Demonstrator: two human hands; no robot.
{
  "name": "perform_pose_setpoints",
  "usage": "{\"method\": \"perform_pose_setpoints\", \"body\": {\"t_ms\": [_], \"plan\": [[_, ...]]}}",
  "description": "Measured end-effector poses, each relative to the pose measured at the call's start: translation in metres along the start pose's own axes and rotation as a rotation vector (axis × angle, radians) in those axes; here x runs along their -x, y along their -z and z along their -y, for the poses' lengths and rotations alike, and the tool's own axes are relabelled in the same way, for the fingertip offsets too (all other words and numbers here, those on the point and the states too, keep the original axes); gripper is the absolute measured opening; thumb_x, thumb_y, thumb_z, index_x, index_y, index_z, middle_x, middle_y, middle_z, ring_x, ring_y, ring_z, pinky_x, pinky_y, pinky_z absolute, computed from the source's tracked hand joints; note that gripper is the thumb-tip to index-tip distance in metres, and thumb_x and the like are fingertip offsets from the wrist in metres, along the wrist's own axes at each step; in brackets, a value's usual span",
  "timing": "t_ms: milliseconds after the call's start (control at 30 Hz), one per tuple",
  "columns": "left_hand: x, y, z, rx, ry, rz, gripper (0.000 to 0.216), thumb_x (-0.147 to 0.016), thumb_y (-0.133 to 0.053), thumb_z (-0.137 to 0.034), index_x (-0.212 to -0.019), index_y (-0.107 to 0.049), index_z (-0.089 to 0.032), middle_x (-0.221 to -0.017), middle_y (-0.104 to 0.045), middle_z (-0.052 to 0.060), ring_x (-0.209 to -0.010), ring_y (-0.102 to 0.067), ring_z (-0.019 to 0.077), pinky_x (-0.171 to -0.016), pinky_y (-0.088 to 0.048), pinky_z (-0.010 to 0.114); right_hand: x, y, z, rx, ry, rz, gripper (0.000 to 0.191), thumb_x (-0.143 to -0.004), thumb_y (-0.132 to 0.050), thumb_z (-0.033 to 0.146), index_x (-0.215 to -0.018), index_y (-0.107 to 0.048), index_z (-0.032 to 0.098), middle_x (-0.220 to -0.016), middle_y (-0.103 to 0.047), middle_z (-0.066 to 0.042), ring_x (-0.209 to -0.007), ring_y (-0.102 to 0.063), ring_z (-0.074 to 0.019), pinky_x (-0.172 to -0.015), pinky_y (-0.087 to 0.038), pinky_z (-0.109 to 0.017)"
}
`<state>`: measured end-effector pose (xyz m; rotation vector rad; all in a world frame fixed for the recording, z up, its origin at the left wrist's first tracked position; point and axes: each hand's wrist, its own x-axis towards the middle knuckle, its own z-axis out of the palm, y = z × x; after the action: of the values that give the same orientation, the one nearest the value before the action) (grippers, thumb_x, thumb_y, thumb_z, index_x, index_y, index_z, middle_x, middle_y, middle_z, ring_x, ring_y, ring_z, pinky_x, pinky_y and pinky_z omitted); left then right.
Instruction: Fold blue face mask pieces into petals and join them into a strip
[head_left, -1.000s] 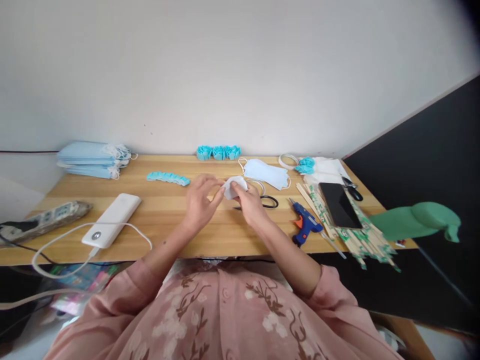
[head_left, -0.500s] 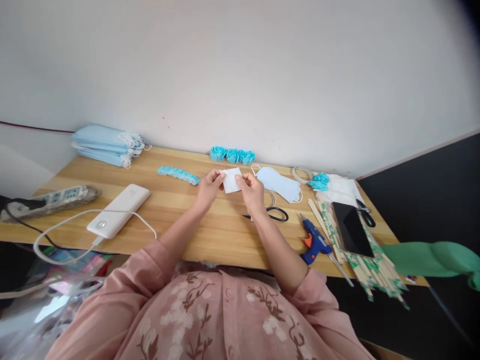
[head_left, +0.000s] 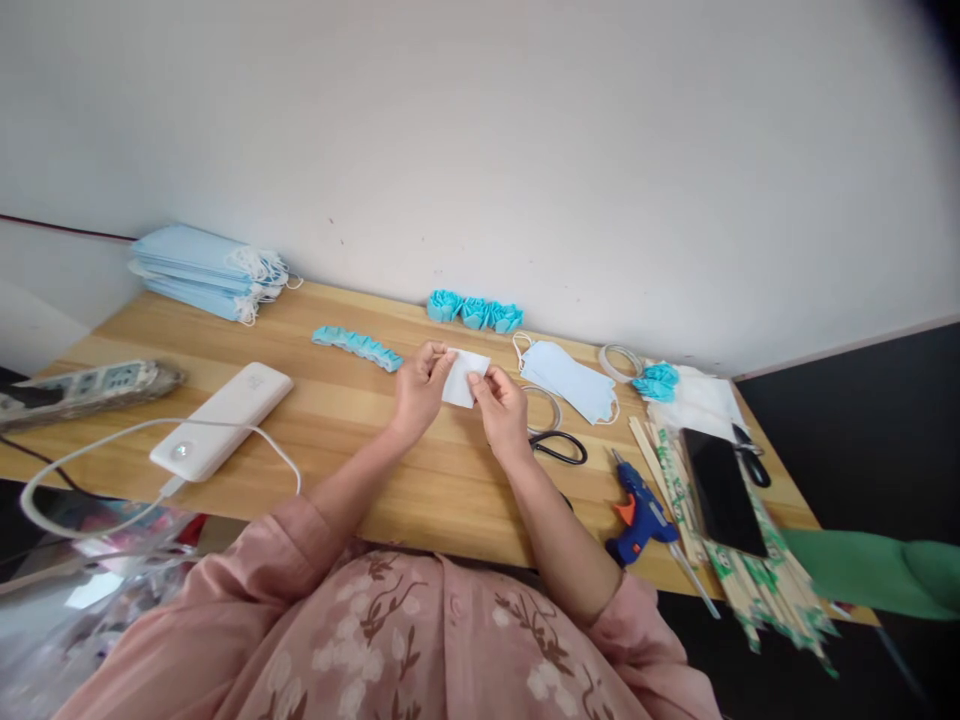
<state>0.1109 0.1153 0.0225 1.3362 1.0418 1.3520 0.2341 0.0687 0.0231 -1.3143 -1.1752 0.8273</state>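
Observation:
Between my two hands I hold a small white square of thin material point(head_left: 460, 379) just above the wooden table point(head_left: 330, 400). My left hand point(head_left: 418, 392) pinches its left edge and my right hand point(head_left: 502, 410) pinches its right side, thumb on top. A row of folded blue pieces point(head_left: 358, 345) lies left of my left hand. Three blue fabric flowers point(head_left: 475, 311) stand beyond the hands against the wall. To the right are a light-blue face mask point(head_left: 570, 378) with white ear loops and black-handled scissors point(head_left: 559, 447), partly hidden by my right hand.
A stack of face masks point(head_left: 202, 270) sits at the back left. A white power bank point(head_left: 221, 420) with a cable and a power strip point(head_left: 82, 390) lie left. On the right are a blue glue gun point(head_left: 640, 510), wrapped chopsticks point(head_left: 765, 590), a phone point(head_left: 724, 490) and a tape roll point(head_left: 619, 362).
The white square has tilted a little in my fingers, with both hands still pinching it. The whole view has shifted slightly; the things on the table keep their places.

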Motion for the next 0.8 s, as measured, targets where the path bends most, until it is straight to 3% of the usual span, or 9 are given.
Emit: {"method": "perform_pose_setpoints", "body": {"t_ms": [100,467,567,667,800], "plan": [[-0.001,0.001,0.000,0.014,-0.004,-0.012,0.023,-0.083,-0.064,-0.041,-0.082,-0.058,-0.019,-0.060,-0.055,-0.004,-0.050,-0.045,0.0082,-0.049,-0.034,0.019,0.000,0.002,0.002,0.053,0.039,-0.049,0.037,-0.084,-0.063,0.051,-0.066,-0.052,0.021,-0.057,-0.049,0.005,-0.055,-0.043,-0.0104,-0.053,-0.035,-0.024],[-0.003,0.002,0.002,0.098,0.034,-0.009,0.024,-0.081,-0.066,-0.041,-0.081,-0.060,-0.018,-0.064,-0.057,-0.004,-0.051,-0.047,0.0074,-0.049,-0.037,0.019,0.004,-0.001,-0.001,0.042,0.063,-0.091,0.033,-0.085,-0.062,0.050,-0.071,-0.059,0.021,-0.059,-0.054,0.004,-0.055,-0.047,-0.0112,-0.054,-0.038,-0.024],[-0.004,0.003,0.000,0.110,0.040,0.004,0.025,-0.079,-0.067,-0.042,-0.081,-0.060,-0.018,-0.066,-0.060,-0.003,-0.053,-0.050,0.0081,-0.050,-0.038,0.019,0.001,0.004,-0.002,0.011,0.057,-0.116,0.031,-0.085,-0.062,0.051,-0.077,-0.062,0.020,-0.064,-0.058,0.002,-0.060,-0.053,-0.0127,-0.059,-0.045,-0.025],[-0.005,0.004,-0.003,0.139,0.086,0.026,0.027,-0.077,-0.069,-0.043,-0.080,-0.060,-0.018,-0.062,-0.058,-0.003,-0.051,-0.048,0.0081,-0.048,-0.037,0.019,-0.006,0.014,-0.003,-0.062,0.056,-0.134,0.032,-0.087,-0.059,0.051,-0.091,-0.065,0.020,-0.080,-0.068,-0.003,-0.074,-0.063,-0.0165,-0.074,-0.054,-0.030],[-0.005,0.004,-0.005,0.132,0.097,0.064,0.029,-0.076,-0.070,-0.044,-0.079,-0.060,-0.017,-0.062,-0.059,-0.003,-0.051,-0.049,0.0080,-0.048,-0.036,0.019,-0.011,0.025,-0.001,-0.062,0.041,-0.058,0.046,-0.090,-0.051,0.058,-0.112,-0.066,0.021,-0.103,-0.072,-0.008,-0.091,-0.068,-0.0206,-0.086,-0.056,-0.035]]}}
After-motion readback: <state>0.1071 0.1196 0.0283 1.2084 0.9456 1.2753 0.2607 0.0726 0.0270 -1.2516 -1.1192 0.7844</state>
